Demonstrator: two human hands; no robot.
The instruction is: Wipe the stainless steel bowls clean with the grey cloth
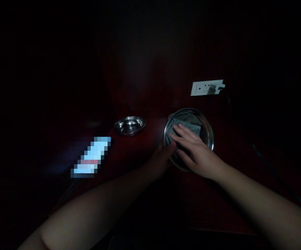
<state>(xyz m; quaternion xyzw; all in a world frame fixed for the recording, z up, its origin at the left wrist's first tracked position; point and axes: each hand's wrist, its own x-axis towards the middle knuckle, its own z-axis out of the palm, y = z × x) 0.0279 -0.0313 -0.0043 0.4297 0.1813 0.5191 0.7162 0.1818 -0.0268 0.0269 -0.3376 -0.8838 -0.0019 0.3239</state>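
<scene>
The scene is very dark. A round steel bowl (206,130) is tilted toward me on a dark red table. My left hand (161,159) grips its near left rim, thumb over the edge. My right hand (192,149) lies inside the bowl, fingers flat and together, pressing a grey checked cloth (189,126) against the bowl's inner wall. Part of the cloth is hidden under my fingers.
A smaller shallow steel dish (129,125) sits to the left of the bowl. A lit, blurred-out screen (92,157) lies further left. A white power strip with a plug in it (207,87) lies behind the bowl, its cable running off right.
</scene>
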